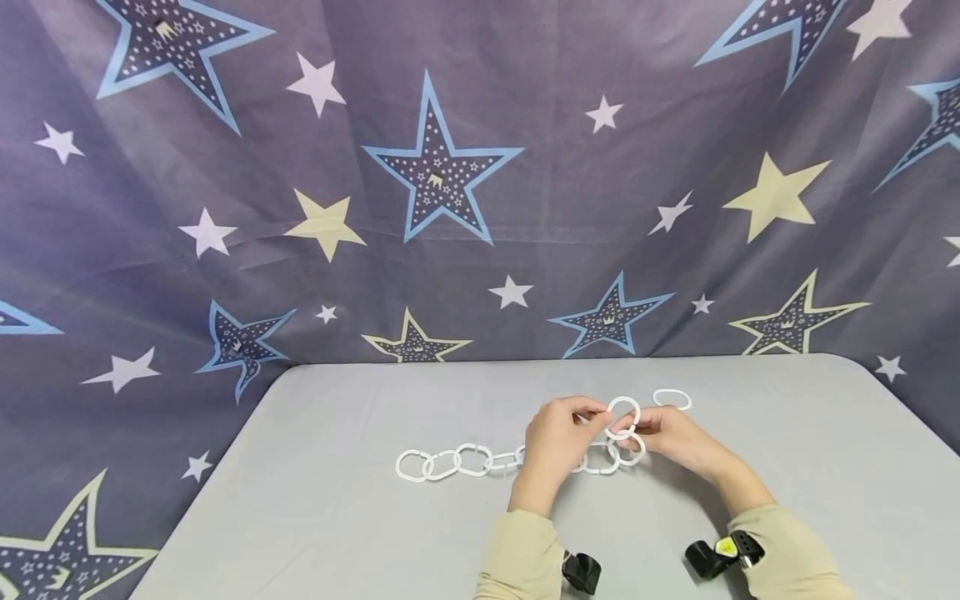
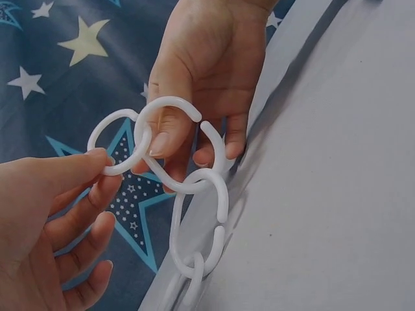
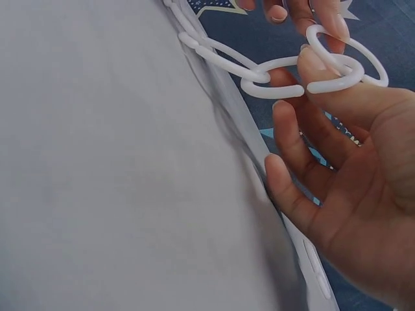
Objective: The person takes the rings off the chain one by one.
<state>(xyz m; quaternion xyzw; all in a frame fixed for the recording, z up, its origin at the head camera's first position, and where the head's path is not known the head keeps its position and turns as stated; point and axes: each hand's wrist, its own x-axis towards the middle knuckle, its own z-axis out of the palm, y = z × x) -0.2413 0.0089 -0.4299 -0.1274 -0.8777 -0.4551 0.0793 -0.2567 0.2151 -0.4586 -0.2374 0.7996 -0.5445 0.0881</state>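
Observation:
My left hand [image 1: 558,442] pinches a white plastic chain link [image 2: 107,121] between thumb and fingertips. That link is hooked through a second white link [image 2: 172,102], which has a narrow gap in its side. The thumb and fingers of my right hand [image 1: 682,442] grip this second link. In the right wrist view, the right thumb presses on the gapped link [image 3: 334,86] near its gap, the other fingers loosely bent below. From there a chain of joined white links [image 1: 429,467] runs leftward along the table, partly hidden behind my left hand.
A single loose white link [image 1: 671,391] lies on the grey table [image 1: 337,533] behind my right hand. At the table's far edge hangs a dark curtain [image 1: 540,208] printed with stars. Both sleeves carry black wrist devices [image 1: 708,560].

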